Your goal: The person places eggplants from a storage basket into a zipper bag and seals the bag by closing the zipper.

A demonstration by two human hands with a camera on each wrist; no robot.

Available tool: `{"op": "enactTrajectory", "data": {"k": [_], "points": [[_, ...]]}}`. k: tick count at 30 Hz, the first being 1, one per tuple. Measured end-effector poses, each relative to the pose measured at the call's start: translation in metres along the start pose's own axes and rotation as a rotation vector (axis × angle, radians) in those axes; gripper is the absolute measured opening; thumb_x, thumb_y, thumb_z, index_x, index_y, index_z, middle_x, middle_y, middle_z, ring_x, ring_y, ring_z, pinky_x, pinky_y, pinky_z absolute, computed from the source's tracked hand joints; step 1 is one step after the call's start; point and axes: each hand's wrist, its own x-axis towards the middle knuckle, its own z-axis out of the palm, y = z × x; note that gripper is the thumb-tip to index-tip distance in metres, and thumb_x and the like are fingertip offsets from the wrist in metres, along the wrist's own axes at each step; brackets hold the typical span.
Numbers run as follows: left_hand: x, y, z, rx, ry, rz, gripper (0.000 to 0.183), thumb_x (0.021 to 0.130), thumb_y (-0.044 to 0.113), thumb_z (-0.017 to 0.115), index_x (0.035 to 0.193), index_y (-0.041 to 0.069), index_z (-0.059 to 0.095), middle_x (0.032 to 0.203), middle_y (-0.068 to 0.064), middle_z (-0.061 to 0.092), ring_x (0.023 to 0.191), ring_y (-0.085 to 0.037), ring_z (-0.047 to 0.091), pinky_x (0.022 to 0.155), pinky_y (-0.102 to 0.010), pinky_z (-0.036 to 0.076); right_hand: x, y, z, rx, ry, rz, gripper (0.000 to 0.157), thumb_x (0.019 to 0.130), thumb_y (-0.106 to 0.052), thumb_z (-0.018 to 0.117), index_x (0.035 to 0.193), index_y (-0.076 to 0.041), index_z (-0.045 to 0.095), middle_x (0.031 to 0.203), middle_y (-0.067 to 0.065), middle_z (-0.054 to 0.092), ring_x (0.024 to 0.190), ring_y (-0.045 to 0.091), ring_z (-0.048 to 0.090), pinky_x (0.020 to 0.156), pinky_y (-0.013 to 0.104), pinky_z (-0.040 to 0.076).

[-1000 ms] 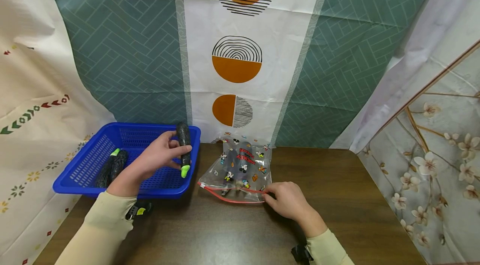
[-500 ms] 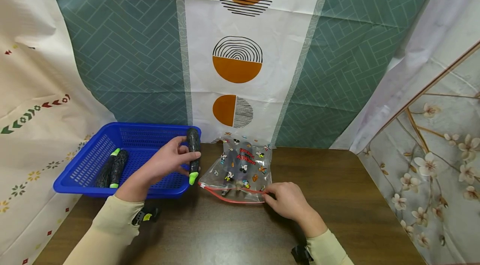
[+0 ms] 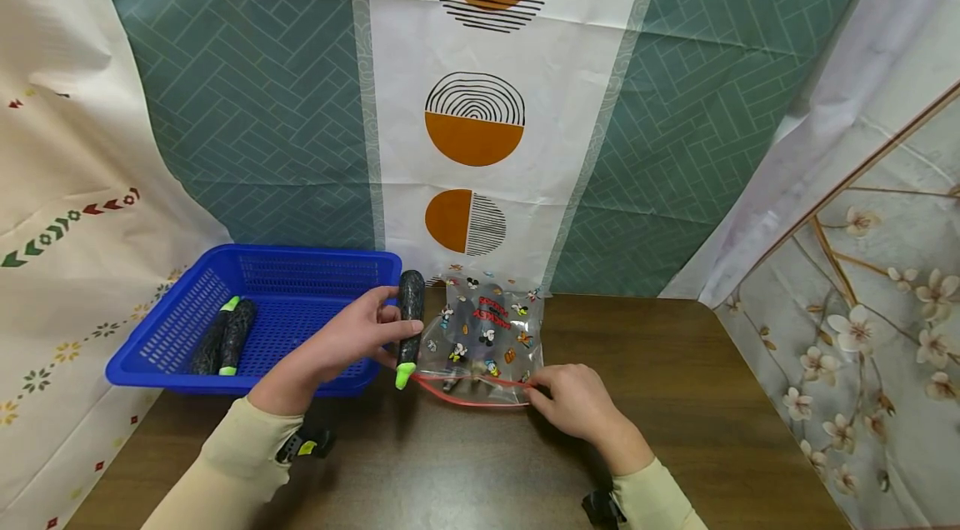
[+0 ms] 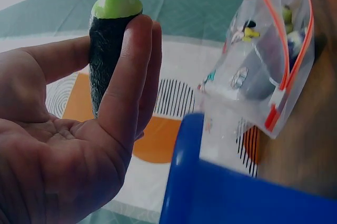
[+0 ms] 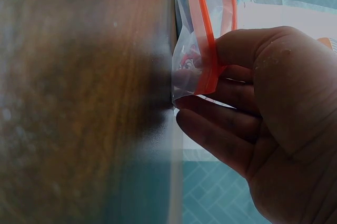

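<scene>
Evidently a transfer step, as I judge it, from one container to the other. Patterned cloth (image 3: pixel 247 88) hangs behind; below it, a brown wood-grain desk (image 3: pixel 450 463). At my left on the desk, a blue perforated basket (image 3: pixel 315 267), two dark vegetables (image 3: pixel 237 332) lying side by side in its left end. Right of it, a clear zip bag (image 3: pixel 491 338) with cartoon prints, mouth toward me, red lips parted; a greyish shape (image 4: pixel 255 79) inside, plus a small greenish bit (image 4: pixel 287 16) near the opening, too murky through the film to name. Left hand (image 3: pixel 356 338): thumb and fingers bent round a third vegetable (image 3: pixel 411 297), dark and bumpy, between basket and bag, at the bag's left corner; whether it touches the film I can't tell. Right hand (image 3: pixel 573 401): thumb and fingers pinching the right corner of the bag's mouth, the lower fingers loosely bent. Next move, I'd reckon, calls for drawing the vegetable back in front of the opening, dark end leading, with the right hand holding the lips apart. Smallest items: the held vegetable's bright green tip (image 3: pixel 405 375), at the end nearer me, and the zip slider (image 4: pixel 271 118), at the mouth's left corner; it could snag the vegetable going in.
</scene>
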Motion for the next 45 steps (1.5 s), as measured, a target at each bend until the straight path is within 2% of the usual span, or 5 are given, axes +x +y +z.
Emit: {"op": "enactTrajectory", "data": {"k": [12,19,25,34,45], "points": [[0.004,-0.006,0.026,-0.016,-0.064,-0.001,0.094,0.109,0.023,0.074,0.171,-0.007,0.01,0.118,-0.025,0.074,0.094,-0.026,0.078,0.078,-0.05,0.069,0.001,0.002,0.0,0.008,-0.008,0.007,0.007,0.096,-0.019,0.085,0.09,-0.021,0.083,0.082,-0.011,0.076,0.069,0.007,0.067,0.061,0.035,0.056],[0.004,-0.01,0.039,-0.066,-0.113,-0.012,0.09,0.108,0.019,0.075,0.169,-0.007,0.014,0.131,-0.032,0.07,0.095,-0.031,0.079,0.077,-0.048,0.069,0.001,0.001,0.0,0.009,-0.006,0.002,0.006,0.096,-0.018,0.085,0.091,-0.02,0.083,0.083,-0.01,0.077,0.071,0.009,0.07,0.064,0.036,0.058],[0.004,-0.015,0.05,-0.07,-0.148,-0.01,0.089,0.107,0.019,0.075,0.168,-0.007,0.016,0.123,-0.03,0.072,0.086,-0.031,0.079,0.071,-0.045,0.069,0.0,0.0,0.0,0.002,-0.002,0.005,0.005,0.096,-0.019,0.085,0.091,-0.021,0.084,0.084,-0.011,0.078,0.071,0.009,0.071,0.064,0.037,0.059],[0.003,-0.02,0.061,-0.029,-0.222,-0.029,0.092,0.107,0.019,0.076,0.17,-0.009,0.016,0.106,-0.017,0.076,0.089,-0.032,0.079,0.065,-0.041,0.067,-0.001,-0.001,0.0,0.003,-0.006,0.008,0.005,0.097,-0.02,0.085,0.092,-0.021,0.084,0.083,-0.01,0.078,0.07,0.009,0.07,0.062,0.036,0.058],[0.004,-0.031,0.072,-0.099,-0.294,-0.054,0.084,0.105,0.012,0.077,0.165,-0.011,0.023,0.103,-0.021,0.075,0.083,-0.036,0.081,0.061,-0.041,0.067,-0.001,0.001,0.002,0.007,0.004,0.008,0.005,0.097,-0.02,0.085,0.092,-0.021,0.084,0.084,-0.01,0.078,0.07,0.009,0.07,0.062,0.036,0.058]]}}
